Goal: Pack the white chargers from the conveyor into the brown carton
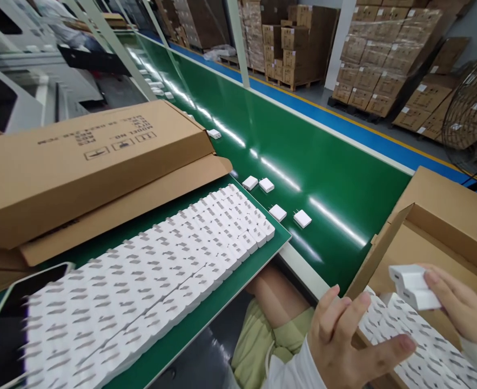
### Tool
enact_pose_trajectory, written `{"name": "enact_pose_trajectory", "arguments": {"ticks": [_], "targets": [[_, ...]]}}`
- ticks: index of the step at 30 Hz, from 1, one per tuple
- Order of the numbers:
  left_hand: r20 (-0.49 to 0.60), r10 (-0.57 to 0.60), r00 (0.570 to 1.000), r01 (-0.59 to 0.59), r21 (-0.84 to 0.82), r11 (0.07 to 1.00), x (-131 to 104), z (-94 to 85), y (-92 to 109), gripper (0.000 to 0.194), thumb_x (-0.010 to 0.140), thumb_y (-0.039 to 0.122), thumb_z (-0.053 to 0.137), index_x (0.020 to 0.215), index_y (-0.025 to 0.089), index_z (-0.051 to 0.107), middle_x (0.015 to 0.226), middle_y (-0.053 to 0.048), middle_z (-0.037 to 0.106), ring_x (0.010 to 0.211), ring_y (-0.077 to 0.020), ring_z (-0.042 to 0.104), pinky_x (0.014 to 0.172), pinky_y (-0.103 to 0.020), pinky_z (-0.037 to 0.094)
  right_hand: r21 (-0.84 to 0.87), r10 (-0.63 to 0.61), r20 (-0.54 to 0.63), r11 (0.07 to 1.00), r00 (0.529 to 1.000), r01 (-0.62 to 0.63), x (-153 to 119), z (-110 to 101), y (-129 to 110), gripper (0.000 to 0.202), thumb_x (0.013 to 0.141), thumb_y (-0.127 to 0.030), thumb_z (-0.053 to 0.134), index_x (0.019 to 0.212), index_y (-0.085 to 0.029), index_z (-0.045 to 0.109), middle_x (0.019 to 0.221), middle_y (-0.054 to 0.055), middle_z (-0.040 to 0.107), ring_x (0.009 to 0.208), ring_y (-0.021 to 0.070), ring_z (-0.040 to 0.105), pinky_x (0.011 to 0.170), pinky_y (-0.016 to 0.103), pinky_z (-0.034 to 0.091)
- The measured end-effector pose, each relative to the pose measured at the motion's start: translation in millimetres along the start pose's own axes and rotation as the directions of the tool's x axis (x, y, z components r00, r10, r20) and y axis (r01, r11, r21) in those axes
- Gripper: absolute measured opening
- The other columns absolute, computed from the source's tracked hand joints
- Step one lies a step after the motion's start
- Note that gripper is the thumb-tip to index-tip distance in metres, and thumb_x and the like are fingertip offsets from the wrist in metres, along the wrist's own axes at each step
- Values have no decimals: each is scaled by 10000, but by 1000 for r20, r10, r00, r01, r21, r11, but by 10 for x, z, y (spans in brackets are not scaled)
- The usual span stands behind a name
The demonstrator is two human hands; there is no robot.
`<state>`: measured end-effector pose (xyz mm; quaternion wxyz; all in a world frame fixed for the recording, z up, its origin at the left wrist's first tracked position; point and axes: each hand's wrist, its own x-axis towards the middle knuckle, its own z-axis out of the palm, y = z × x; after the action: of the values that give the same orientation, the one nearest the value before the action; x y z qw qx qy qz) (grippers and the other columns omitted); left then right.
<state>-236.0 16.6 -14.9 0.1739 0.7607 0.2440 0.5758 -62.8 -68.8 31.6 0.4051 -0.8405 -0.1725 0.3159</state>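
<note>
My right hand [461, 308] pinches white plug chargers [414, 286], apparently two pressed together, above an open cardboard box [428, 232]. Inside that box, a layer of white chargers [428, 343] stands packed with metal prongs up. My left hand [343, 340] is at the box's near left side, fingers spread and nothing in them; it partly hides the packed chargers. On the green table to the left lies a large block of chargers [153, 275] in tight rows, prongs up.
Several loose chargers [277, 212] lie on the green conveyor belt [343, 167]. A closed-topped carton [100, 156] rests behind the block, beside a dark screen-like panel [11, 319]. A fan [473, 108] and pallets of stacked boxes [384, 54] stand beyond the belt.
</note>
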Motion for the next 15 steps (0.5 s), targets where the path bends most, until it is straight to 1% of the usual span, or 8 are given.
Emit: {"name": "enact_pose_trajectory", "arguments": {"ticks": [1, 3, 5, 7, 9, 10, 13, 15], "targets": [[11, 11, 1000, -11, 10, 1000, -7, -12, -14, 389, 705, 389, 677, 1070, 437, 552, 1122, 28, 456, 970, -148, 433, 889, -356, 470, -110, -31, -90, 994, 995, 21, 90, -49, 28, 433, 672, -649, 516, 878, -271, 556, 707, 49, 592, 626, 211, 525, 533, 331, 420], [2, 21, 1000, -21, 21, 1000, -4, -46, -36, 371, 702, 416, 675, 1055, 446, 564, 1113, 32, 461, 953, -141, 422, 880, -347, 479, -319, -75, -180, 948, 981, 14, 244, -76, 70, 430, 693, -670, 460, 854, -280, 538, 697, 61, 603, 607, 226, 536, 588, 381, 420], [-24, 22, 999, -21, 36, 999, 11, -77, -49, 331, 697, 428, 677, 1015, 443, 591, 1100, 35, 475, 942, -136, 421, 873, -333, 484, -513, -119, -201, 858, 972, -1, 344, -25, 102, 443, 696, -692, 427, 816, -275, 517, 722, 81, 620, 624, 255, 564, 625, 422, 409], [-55, 14, 998, -11, 55, 998, 20, -96, -57, 299, 692, 422, 684, 983, 436, 613, 1093, 36, 488, 936, -134, 428, 866, -323, 491, -653, -196, -190, 757, 962, 25, 387, 67, 127, 462, 703, -711, 396, 793, -269, 493, 739, 98, 625, 651, 282, 580, 617, 432, 397], [-65, 12, 998, -7, 76, 997, 9, -105, -70, 297, 689, 412, 690, 977, 434, 619, 1094, 35, 496, 932, -134, 436, 861, -326, 497, -724, -244, -151, 687, 958, 61, 383, 160, 150, 479, 709, -724, 371, 796, -265, 477, 708, 100, 620, 633, 289, 580, 576, 420, 395], [-64, 13, 998, -7, 87, 996, -5, -108, -81, 311, 684, 409, 696, 983, 436, 617, 1097, 35, 496, 932, -133, 439, 859, -328, 499, -736, -251, -118, 672, 961, 85, 370, 201, 162, 485, 711, -727, 363, 805, -264, 472, 687, 92, 618, 610, 281, 578, 558, 410, 398], [-12, 19, 1000, -17, 109, 994, -57, -118, -137, 397, 654, 380, 727, 1024, 438, 598, 1103, 30, 507, 937, -139, 452, 856, -338, 505, -726, -225, 14, 667, 974, 165, 307, 288, 217, 494, 713, -724, 370, 865, -265, 473, 673, 49, 623, 588, 259, 581, 558, 395, 424], [39, 35, 999, -40, 130, 991, -74, -133, -204, 418, 650, 338, 737, 1035, 420, 596, 1082, 26, 542, 951, -148, 474, 844, -333, 510, -679, -223, 164, 681, 961, 274, 265, 304, 276, 481, 742, -694, 363, 913, -263, 493, 737, 39, 640, 652, 257, 597, 618, 405, 448]]}}
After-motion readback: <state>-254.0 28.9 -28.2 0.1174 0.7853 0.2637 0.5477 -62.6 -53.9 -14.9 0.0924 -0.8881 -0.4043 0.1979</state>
